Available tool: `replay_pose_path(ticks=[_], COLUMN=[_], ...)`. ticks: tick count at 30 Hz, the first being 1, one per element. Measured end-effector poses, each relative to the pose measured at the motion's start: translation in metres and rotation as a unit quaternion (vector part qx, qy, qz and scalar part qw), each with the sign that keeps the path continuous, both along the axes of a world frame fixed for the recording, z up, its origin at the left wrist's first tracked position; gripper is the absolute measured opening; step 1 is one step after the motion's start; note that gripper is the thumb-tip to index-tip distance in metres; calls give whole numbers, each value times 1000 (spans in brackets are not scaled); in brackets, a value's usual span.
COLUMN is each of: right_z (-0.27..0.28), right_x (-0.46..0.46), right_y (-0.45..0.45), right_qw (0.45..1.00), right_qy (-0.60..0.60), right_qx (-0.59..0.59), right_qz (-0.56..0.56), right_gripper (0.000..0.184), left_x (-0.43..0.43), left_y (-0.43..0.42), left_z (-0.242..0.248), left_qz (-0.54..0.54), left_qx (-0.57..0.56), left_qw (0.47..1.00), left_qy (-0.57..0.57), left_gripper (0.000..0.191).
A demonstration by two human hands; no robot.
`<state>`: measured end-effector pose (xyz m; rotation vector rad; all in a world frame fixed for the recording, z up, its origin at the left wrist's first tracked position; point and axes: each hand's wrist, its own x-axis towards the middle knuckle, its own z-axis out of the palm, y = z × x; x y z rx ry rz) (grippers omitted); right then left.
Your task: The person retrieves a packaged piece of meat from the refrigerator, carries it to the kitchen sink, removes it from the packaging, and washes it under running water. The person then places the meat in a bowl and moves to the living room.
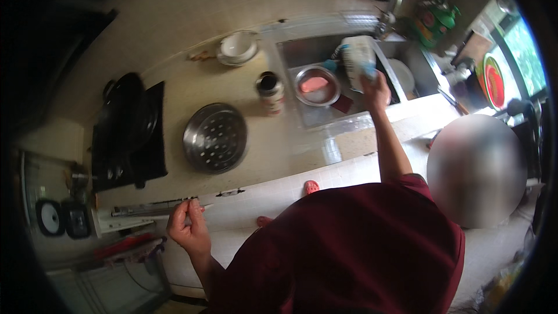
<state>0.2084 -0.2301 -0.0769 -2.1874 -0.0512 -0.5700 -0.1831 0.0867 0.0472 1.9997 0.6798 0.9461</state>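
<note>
My right hand (377,91) grips the lower end of a white plastic package (358,59) with blue patches, held over the sink (296,115). Left of it in the basin is a round metal bowl (317,101) with a pink piece (314,84), perhaps meat, in it. A dark red flat piece (342,104) lies beside the bowl. In front of the counter, near a pulled-out drawer (130,222), my left hand (188,226) pinches a small thin white-and-red object (206,207); blur hides what it is.
On the counter (270,157) stand a perforated steel steamer pan (216,137), an open can (270,93) and stacked white bowls (238,47). A black wok (126,117) sits on the stove at left. Beyond the divider, the second basin holds a pale plate (400,76). A blurred patch covers the right side.
</note>
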Motion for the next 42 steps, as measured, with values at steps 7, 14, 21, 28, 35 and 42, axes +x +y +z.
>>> replay_pose_path(ticks=[7,14,21,28,35,42], right_z=[40,93,104,94,71,86], right_x=[-78,-183,-321,-449,-542,-595], right_y=[71,253,452,632,819,981], right_qw=[861,788,694,555,496,486], right_qy=[-200,11,138,309,388,382], right_qx=[450,523,465,434,375,332], right_qz=[128,325,532,639,681,713], right_gripper=[29,40,41,45,46,37], left_x=[-126,-265,-392,-465,-519,-582], left_y=[70,120,119,141,255,371], left_z=[2,-2,-31,-67,-64,-35], left_qz=[62,178,388,502,568,602], left_qx=[56,46,-74,-222,-226,-192], left_qw=[996,982,913,832,784,771], left_qy=[-17,34,102,-84,-107,-81], left_gripper=[4,8,14,14,16,16])
